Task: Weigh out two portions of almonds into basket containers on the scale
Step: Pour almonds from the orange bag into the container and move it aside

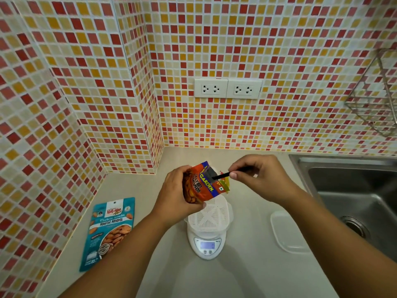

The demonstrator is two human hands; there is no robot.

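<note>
A person's left hand [175, 195] grips an orange packet of salted almonds [198, 183], tilted above a white basket [209, 214] that sits on a small white kitchen scale [207, 244] on the beige table [236, 276]. The right hand [257, 176], just right of the packet and behind the scale, pinches a thin black stick-like tool [223, 174] whose far end reaches into the packet's open mouth; what kind of tool it is cannot be made out. The packet hides the basket's far rim, and whether any almonds lie in the basket is hard to tell. The scale's lit display [207, 245] is too small to read. Left of the scale, a teal pouch of roasted almonds [109, 231] lies flat on the table. Right of the scale rests a clear plastic lid [287, 233], and beyond it a steel sink [354, 190] is cut off by the frame edge. A wire rack [376, 93] on the tiled wall is likewise cropped.
</note>
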